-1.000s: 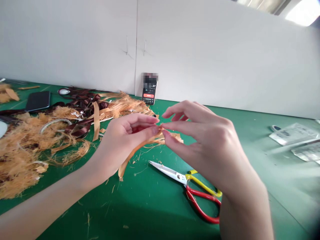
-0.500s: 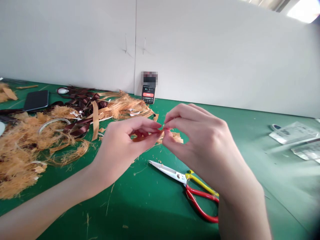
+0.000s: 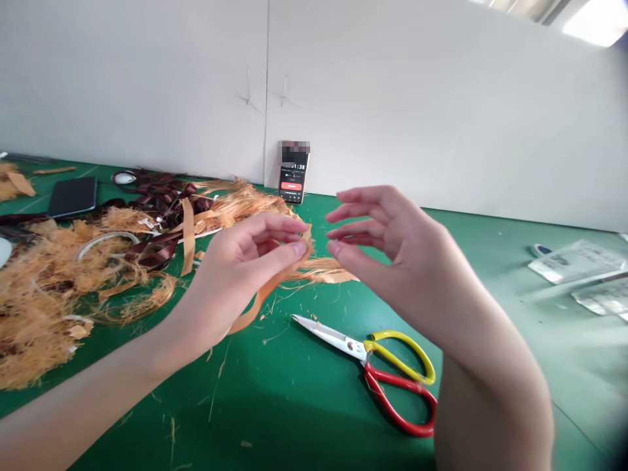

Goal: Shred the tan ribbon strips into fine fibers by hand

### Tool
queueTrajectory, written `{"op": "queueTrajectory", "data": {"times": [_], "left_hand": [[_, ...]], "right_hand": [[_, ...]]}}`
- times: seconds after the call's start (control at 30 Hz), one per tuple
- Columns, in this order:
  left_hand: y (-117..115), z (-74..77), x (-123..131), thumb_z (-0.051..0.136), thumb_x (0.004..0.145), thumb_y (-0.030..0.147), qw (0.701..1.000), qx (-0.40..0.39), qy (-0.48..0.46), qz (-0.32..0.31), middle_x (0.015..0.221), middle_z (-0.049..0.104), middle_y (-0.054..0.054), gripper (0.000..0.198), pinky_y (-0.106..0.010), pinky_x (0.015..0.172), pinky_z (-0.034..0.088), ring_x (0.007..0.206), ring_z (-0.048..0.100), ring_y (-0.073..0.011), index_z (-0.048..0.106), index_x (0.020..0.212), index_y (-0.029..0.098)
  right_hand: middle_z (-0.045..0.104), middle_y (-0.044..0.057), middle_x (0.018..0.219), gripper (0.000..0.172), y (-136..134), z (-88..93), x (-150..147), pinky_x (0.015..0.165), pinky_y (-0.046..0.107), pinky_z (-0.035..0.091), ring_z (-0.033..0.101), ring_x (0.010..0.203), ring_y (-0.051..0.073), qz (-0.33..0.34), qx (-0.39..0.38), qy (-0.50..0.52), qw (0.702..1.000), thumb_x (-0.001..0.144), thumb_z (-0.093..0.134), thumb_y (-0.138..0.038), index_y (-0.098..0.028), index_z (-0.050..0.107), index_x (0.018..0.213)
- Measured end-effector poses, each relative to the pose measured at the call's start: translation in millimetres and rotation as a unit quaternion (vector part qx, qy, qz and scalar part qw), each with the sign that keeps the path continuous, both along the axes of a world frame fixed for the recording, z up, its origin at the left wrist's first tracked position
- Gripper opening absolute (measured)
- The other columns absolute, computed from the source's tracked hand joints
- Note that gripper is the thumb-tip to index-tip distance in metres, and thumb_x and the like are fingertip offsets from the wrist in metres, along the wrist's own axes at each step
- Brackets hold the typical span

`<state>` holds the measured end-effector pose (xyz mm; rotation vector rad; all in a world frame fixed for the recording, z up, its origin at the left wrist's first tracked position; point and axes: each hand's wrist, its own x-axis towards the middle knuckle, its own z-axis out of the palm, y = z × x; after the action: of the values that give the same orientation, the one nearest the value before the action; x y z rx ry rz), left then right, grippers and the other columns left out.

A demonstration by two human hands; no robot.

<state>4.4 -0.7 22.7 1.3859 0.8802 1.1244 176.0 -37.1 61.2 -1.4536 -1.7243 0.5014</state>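
My left hand pinches an orange-tan ribbon between thumb and fingers. The ribbon's end at my fingertips is frayed into fine threads, and its tail curls down below the palm. My right hand is apart from it, a short way to the right, fingers spread and holding nothing. Below my hands, scissors with one yellow and one red handle lie on the green table. Behind the ribbon rests a bundle of loose tan threads.
Frayed tan fibres pile up on the left, with dark brown ribbon and a white ring among them. A phone leans on the white wall; a dark flat device lies far left. Clear plastic packets lie right.
My right hand has let go of the ribbon's end, opened and drawn back to the right. My left hand has kept its pinch and tilted, showing the ribbon's frayed end and tail.
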Motion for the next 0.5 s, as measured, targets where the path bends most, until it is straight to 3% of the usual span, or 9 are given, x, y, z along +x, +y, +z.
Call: {"op": "queueTrajectory", "data": {"times": [0.07,0.17,0.5], "left_hand": [[0,-0.7,0,0.071,0.079,0.025,1.0,-0.005,-0.018,-0.014,0.089,0.071,0.001,0.015,-0.02,0.073,0.054,0.087,0.067,-0.0139,0.07,0.094,0.022],[-2,-0.3,0,0.071,0.079,0.026,1.0,-0.009,-0.017,-0.024,0.091,0.071,0.0,0.015,-0.022,0.073,0.055,0.088,0.067,-0.0157,0.07,0.094,0.023],[-8,2.4,2,0.064,0.084,0.027,0.991,0.083,0.105,-0.011,0.097,0.069,-0.002,0.014,-0.026,0.077,0.053,0.088,0.065,-0.0164,0.065,0.097,0.022]], "right_hand": [[0.065,0.005,0.106,0.047,1,-2.1,-4,0.07,0.029,0.059,0.068,0.087,0.018,0.049,-0.054,0.093,0.993,0.077,0.066,-0.02,-0.023,0.048,0.12],[0.066,0.004,0.101,0.045,2,-3.4,-8,0.072,0.03,0.061,0.07,0.084,0.017,0.085,-0.097,0.165,0.978,0.076,0.068,-0.018,-0.023,0.048,0.117],[0.067,0.0,0.085,0.043,3,-2.0,-13,0.064,0.029,0.059,0.071,0.07,0.017,0.005,-0.087,0.134,0.987,0.07,0.068,-0.01,-0.02,0.052,0.109]]}}
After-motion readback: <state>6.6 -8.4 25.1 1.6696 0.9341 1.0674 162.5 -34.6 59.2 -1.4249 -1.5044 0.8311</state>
